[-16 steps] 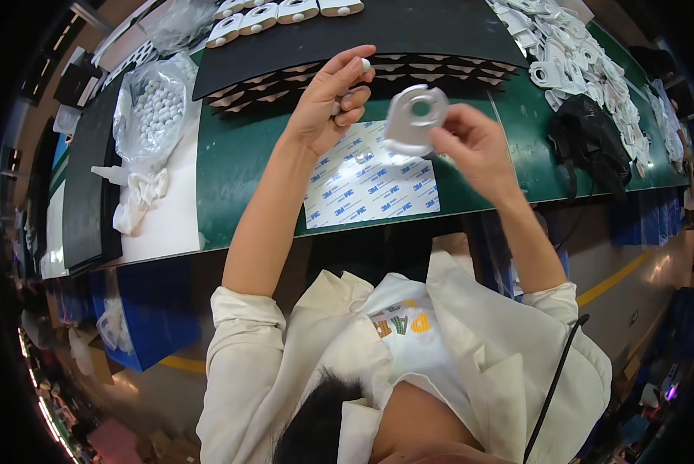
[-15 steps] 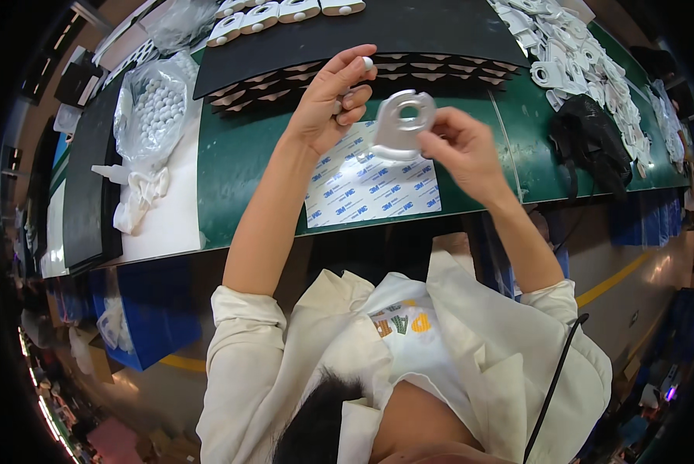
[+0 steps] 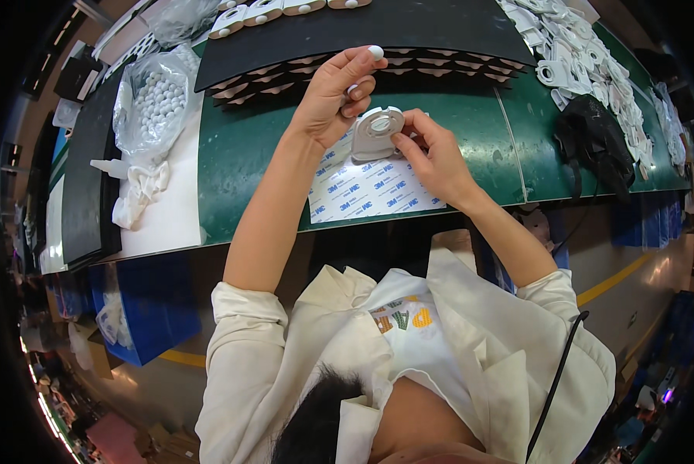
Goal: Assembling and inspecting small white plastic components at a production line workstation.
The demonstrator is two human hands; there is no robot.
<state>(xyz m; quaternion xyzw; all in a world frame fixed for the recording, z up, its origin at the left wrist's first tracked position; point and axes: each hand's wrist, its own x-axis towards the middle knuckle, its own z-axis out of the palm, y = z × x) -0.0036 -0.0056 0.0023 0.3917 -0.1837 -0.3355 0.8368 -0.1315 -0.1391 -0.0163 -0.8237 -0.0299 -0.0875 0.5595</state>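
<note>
Up at the front of the black boards, my left hand pinches a small white ball between thumb and forefinger. A second bit of white shows among its curled fingers, probably another ball. My right hand grips the right edge of a white plastic part with a round ring opening near its top. This part stands tilted just below my left hand, over a white sheet with blue print. Whether its lower edge touches the sheet, I cannot tell.
Black boards are stacked ahead, with parts between layers and on top. A clear bag of white balls lies left, near a small white bottle. Loose white parts and a black bag sit right on the green table.
My right hand has brought the white plastic part left and down, turning its face. My left hand has risen slightly to the right, still pinching the ball.
</note>
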